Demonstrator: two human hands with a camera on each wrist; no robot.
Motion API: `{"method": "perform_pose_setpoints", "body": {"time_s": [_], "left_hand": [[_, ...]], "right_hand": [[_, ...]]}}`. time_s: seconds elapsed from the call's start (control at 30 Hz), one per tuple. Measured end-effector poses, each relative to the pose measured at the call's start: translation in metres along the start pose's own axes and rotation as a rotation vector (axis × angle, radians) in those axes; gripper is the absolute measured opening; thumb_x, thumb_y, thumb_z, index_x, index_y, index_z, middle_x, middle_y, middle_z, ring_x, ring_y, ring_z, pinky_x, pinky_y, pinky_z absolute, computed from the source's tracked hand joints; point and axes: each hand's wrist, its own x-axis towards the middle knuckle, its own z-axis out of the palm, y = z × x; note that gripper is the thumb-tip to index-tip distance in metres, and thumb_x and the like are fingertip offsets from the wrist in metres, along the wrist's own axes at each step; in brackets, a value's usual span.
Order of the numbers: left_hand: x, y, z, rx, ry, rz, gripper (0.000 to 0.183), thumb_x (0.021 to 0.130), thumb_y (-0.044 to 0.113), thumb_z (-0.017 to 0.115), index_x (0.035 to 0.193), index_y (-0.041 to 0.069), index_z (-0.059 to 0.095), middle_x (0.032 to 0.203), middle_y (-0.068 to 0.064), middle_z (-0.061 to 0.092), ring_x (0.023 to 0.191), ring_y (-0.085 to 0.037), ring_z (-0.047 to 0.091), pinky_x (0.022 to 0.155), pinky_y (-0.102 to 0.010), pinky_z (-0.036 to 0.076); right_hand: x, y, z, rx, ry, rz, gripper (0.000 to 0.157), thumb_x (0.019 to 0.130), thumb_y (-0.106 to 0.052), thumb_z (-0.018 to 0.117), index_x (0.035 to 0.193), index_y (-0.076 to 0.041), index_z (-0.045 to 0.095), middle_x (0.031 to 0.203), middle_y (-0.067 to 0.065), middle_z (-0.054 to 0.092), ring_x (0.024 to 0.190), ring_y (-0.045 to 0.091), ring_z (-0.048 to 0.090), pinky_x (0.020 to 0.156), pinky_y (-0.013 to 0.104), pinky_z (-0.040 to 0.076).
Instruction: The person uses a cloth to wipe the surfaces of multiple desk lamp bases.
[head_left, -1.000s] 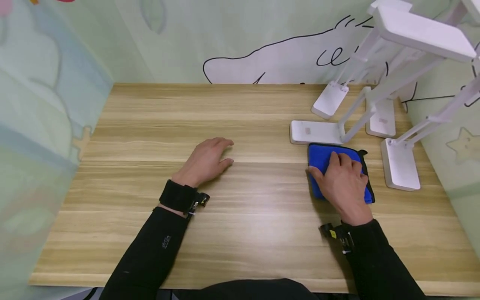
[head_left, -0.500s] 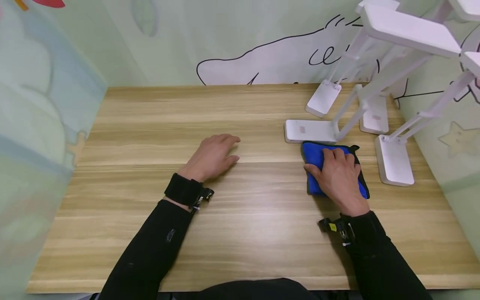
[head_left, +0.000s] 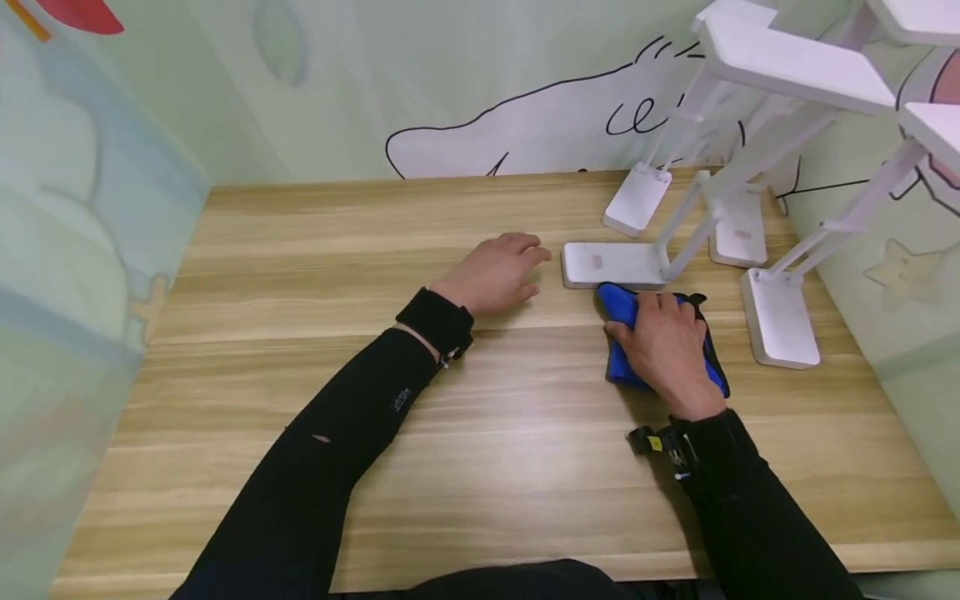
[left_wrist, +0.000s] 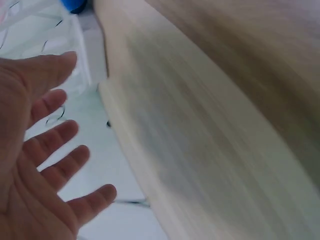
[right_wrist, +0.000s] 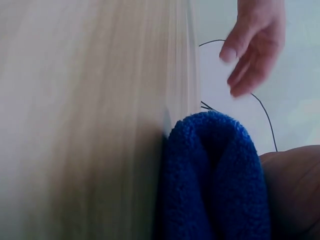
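A blue fluffy cloth [head_left: 621, 358] with a dark edge lies at the right of the table, bunched up under my right hand [head_left: 667, 350]. The fingers and thumb of that hand grip it, and in the right wrist view the cloth [right_wrist: 215, 185] rises in a thick fold. My left hand [head_left: 491, 275] hovers above the table, left of a white lamp base [head_left: 611, 265]. Its fingers are loosely spread in the left wrist view and hold nothing. The right fingertips are partly hidden in the cloth.
Several white desk lamps stand at the back right; one flat lamp head [head_left: 798, 65] overhangs the table. Another lamp base [head_left: 780, 318] sits right of the cloth. Printed walls border the wooden table [head_left: 300, 250] at the back and sides.
My left hand has moved right and away from me, toward the nearest lamp base. Under my right hand the cloth has become more bunched. The head view has shifted slightly.
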Motion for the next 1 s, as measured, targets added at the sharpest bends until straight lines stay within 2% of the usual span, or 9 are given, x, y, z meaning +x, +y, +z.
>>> {"method": "perform_pose_setpoints", "body": {"time_s": [0.2, 0.37, 0.57, 1.0], "left_hand": [[0.027, 0.017, 0.006, 0.041, -0.088, 0.048, 0.061, 0.098, 0.040, 0.051, 0.152, 0.020, 0.030, 0.160, -0.004, 0.022, 0.146, -0.023, 0.014, 0.116, -0.047, 0.025], [0.039, 0.027, 0.011, 0.027, -0.182, 0.073, 0.059, 0.102, 0.033, 0.042, 0.155, 0.023, 0.019, 0.163, 0.000, 0.011, 0.147, -0.023, 0.004, 0.117, -0.052, 0.020], [0.040, 0.029, 0.017, 0.059, -0.192, 0.078, 0.054, 0.104, 0.022, 0.033, 0.156, 0.023, 0.016, 0.163, 0.001, 0.012, 0.147, -0.023, 0.004, 0.117, -0.051, 0.022], [0.028, 0.014, 0.019, 0.064, -0.160, 0.069, 0.058, 0.103, 0.015, 0.034, 0.156, 0.021, 0.013, 0.163, -0.002, 0.011, 0.147, -0.025, 0.003, 0.117, -0.049, 0.022]], "right_hand": [[0.003, -0.003, 0.003, -0.014, -0.031, 0.018, 0.058, 0.090, -0.038, 0.066, 0.119, 0.009, 0.050, 0.111, 0.035, 0.050, 0.097, 0.055, 0.044, 0.078, 0.071, 0.038], [0.002, -0.004, 0.004, -0.002, -0.031, 0.015, 0.057, 0.090, -0.038, 0.066, 0.118, 0.008, 0.051, 0.109, 0.034, 0.051, 0.097, 0.055, 0.044, 0.076, 0.071, 0.038], [0.002, -0.005, 0.002, 0.007, -0.039, 0.010, 0.058, 0.090, -0.038, 0.065, 0.121, 0.008, 0.050, 0.111, 0.033, 0.051, 0.098, 0.055, 0.043, 0.076, 0.072, 0.038], [0.009, -0.003, -0.001, 0.021, -0.039, 0.009, 0.057, 0.091, -0.038, 0.065, 0.122, 0.008, 0.049, 0.112, 0.032, 0.052, 0.099, 0.055, 0.043, 0.075, 0.072, 0.038]]}}
